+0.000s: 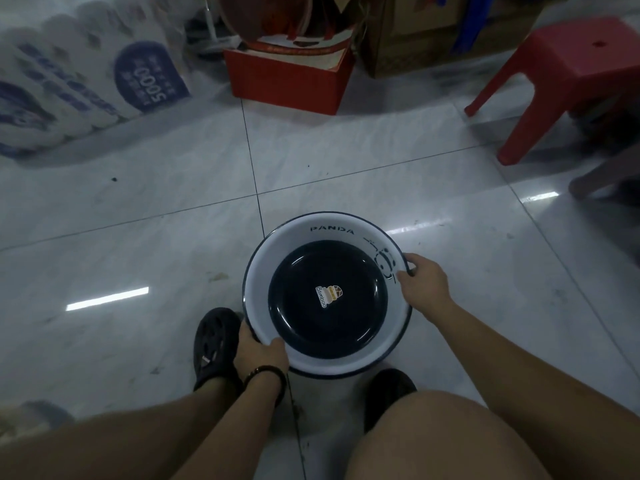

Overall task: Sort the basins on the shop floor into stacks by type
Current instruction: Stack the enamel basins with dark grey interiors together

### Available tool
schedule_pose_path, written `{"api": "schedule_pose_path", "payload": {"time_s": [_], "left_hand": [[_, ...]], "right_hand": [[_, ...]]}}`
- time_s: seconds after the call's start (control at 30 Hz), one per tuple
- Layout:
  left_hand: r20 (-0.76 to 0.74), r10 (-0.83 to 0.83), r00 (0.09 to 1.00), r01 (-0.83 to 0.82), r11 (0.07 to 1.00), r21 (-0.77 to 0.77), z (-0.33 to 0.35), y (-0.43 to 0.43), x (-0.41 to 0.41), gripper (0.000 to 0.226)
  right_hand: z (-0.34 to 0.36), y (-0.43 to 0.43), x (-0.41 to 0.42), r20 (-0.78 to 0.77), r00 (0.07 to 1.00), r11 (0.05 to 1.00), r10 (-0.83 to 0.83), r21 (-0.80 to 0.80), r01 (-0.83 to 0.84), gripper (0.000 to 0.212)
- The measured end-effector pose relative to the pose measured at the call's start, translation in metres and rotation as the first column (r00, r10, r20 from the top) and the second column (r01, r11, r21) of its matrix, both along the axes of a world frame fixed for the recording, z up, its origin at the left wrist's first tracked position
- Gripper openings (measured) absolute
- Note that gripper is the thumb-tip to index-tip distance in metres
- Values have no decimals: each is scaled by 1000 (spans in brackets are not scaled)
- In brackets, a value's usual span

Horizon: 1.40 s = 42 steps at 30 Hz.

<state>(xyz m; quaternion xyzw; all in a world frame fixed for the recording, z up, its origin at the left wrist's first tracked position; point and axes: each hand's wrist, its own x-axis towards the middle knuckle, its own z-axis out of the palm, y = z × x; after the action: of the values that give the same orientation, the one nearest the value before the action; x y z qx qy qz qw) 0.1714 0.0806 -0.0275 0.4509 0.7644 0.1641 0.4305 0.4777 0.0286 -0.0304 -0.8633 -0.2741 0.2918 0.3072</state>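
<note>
A round white basin (pixel 301 237) with a dark blue rim, the word PANDA and a panda drawing on its inner wall sits low over the tiled floor between my feet. Its bottom is dark blue with a small sticker. My left hand (pixel 261 355) grips the near-left rim, thumb inside. My right hand (pixel 420 280) grips the right rim beside the panda drawing. A second rim edge shows just beneath the basin at its near side, so it seems to rest on another basin.
A red plastic stool (pixel 568 74) stands at the far right. A red box (pixel 291 77) and a cardboard box (pixel 408 39) stand at the back, and a large pack of white rolls (pixel 86 81) lies at the far left. My black shoes (pixel 214 344) flank the basin.
</note>
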Motion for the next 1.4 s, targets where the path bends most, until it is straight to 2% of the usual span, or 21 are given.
{"api": "schedule_pose_path", "payload": {"time_s": [0.07,0.2,0.4,0.63,0.8,0.97,1.1,1.23,1.3,1.37,1.4], "left_hand": [[13,11,1000,-11,1000,-7,-3,1,1,67],[9,-20,1000,20,1000,-6,-8,4,1,65],[7,-116,993,116,993,-39,-10,16,12,39],[95,-351,932,353,936,-9,-8,22,74,52],[232,-562,794,583,812,-24,-9,23,148,70],[311,-704,638,749,661,-41,-10,-11,223,70],[351,-752,558,811,584,-39,-7,-61,263,72],[324,-788,524,851,503,-154,5,-95,279,61],[271,-798,538,840,480,-252,19,-108,280,54],[185,-840,511,844,449,-292,35,-122,275,64],[164,-871,463,870,411,-274,52,-132,271,65]], "right_hand": [[-2,1,-1,32,999,1000,8,-23,-7,36],[-5,-6,-4,-10,1000,1000,4,-20,-4,36],[-4,-23,-2,46,999,992,-28,-119,33,26],[3,-81,38,34,973,966,-230,-117,232,23],[-3,-143,81,50,907,903,-417,-87,420,32],[-3,-218,104,51,808,804,-587,-72,590,48],[5,-276,96,33,719,715,-695,-77,695,52],[13,-330,86,-90,657,663,-749,-143,735,56],[18,-357,79,-180,642,667,-745,-188,721,73],[30,-384,68,-230,591,632,-774,-221,742,87],[37,-397,60,-262,551,604,-792,-209,769,82]]}}
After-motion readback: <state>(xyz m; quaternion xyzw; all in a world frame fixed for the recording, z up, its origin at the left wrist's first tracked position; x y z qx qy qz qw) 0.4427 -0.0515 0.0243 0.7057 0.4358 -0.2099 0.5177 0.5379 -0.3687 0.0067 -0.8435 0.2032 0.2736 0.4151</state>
